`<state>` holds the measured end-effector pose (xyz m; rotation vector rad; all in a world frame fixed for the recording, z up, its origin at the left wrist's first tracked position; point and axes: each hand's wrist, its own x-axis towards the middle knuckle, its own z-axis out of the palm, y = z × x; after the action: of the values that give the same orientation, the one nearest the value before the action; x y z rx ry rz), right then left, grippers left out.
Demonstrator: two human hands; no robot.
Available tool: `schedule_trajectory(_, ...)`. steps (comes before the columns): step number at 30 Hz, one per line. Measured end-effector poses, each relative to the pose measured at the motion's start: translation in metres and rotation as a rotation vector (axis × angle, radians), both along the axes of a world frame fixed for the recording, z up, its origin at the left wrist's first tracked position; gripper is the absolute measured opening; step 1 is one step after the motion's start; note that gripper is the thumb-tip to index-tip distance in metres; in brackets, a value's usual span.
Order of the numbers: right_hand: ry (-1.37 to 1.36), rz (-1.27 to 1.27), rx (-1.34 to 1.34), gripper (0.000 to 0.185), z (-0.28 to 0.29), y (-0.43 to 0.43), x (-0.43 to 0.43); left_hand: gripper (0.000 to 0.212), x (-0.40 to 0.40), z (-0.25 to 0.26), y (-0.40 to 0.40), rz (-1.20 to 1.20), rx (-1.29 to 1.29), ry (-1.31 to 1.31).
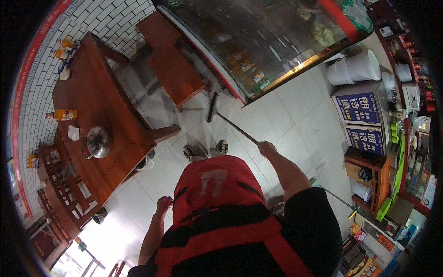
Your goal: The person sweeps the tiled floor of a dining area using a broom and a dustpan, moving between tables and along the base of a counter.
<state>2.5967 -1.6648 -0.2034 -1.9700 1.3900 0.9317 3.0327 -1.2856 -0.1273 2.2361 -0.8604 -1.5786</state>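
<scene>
My right hand (267, 149) grips the handle of a long-handled floor tool (238, 128), a broom or a squeegee. Its narrow dark head (212, 106) is down at the tiled floor (294, 133), just off the corner of a wooden bench (176, 76). My left hand (164, 204) hangs beside the red apron (218, 187) with its fingers curled; whether anything is in it is hidden. Both shoes (222, 147) show beyond the apron, below the tool's head.
At left, a wooden table (128, 138) holds a metal kettle (98, 142) and an orange drink bottle (65, 115). A glass-fronted display cabinet (263, 45) stands ahead. To the right are a white bucket (353, 69), printed boxes (360, 110) and another long-handled tool (335, 197).
</scene>
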Motion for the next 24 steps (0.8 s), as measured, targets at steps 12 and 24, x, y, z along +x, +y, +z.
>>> schedule_trajectory(12,0.282,-0.196,-0.075,0.02,0.126,0.067,-0.149,0.017,-0.001,-0.003,-0.082,0.295,-0.091,0.136)
schedule_trajectory(24,-0.043,-0.227,-0.281,0.031,0.13,-0.01,-0.002,0.021,0.086,0.027,-0.228,-0.019,-0.322,-0.495)
